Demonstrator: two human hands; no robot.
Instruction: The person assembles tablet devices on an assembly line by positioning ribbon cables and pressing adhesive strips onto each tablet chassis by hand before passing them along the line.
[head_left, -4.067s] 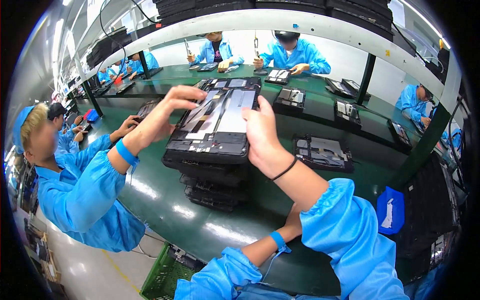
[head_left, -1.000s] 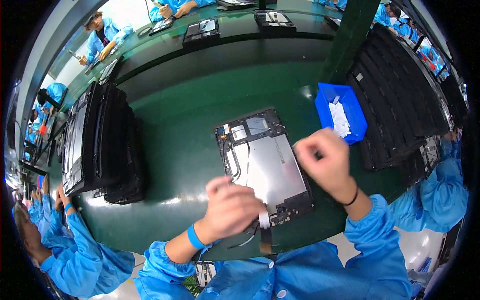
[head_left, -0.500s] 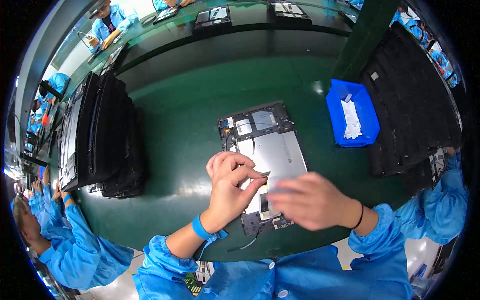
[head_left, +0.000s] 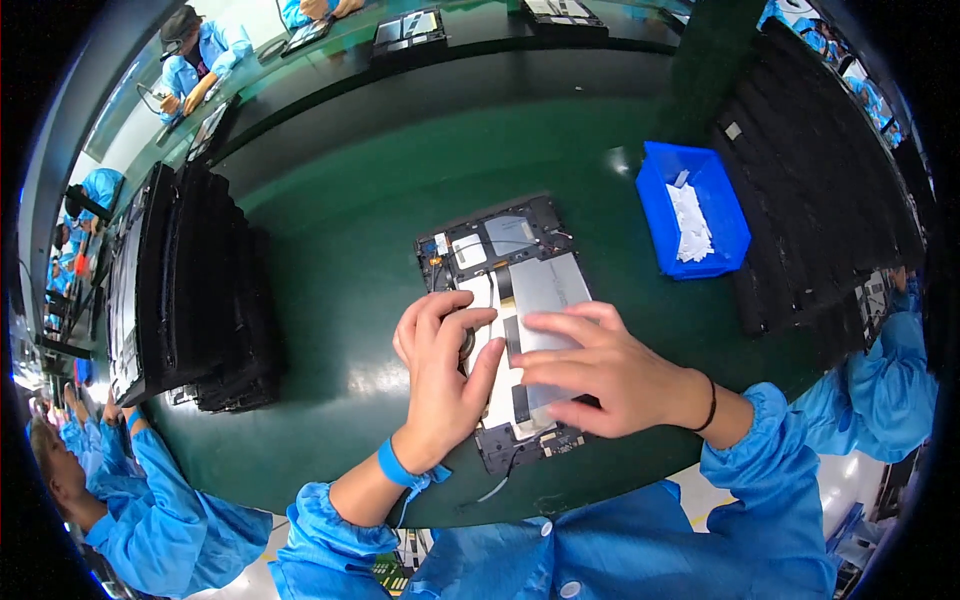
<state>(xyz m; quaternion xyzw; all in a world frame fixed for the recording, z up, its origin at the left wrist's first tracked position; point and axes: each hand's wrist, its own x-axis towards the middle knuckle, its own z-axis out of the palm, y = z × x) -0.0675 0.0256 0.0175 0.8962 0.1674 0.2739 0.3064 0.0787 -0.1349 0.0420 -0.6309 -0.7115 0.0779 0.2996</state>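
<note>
Dark and narrow, a flat strip (head_left: 514,345) lies along an opened tablet-like device (head_left: 555,285), between the person's two hands. The device rests near the worktop's (head_left: 340,300) near edge, its long axis running from that edge toward the far one, the far end leaning left. The strip follows much the same line. The left hand (head_left: 435,360) is loosely bent at the device's left side, thumb apart from the forefinger, just left of the strip. The right hand (head_left: 615,375), fingers spread over the silver panel, seems nearer: its fingertips reach the strip's right edge, though I cannot tell whether they press it.
</note>
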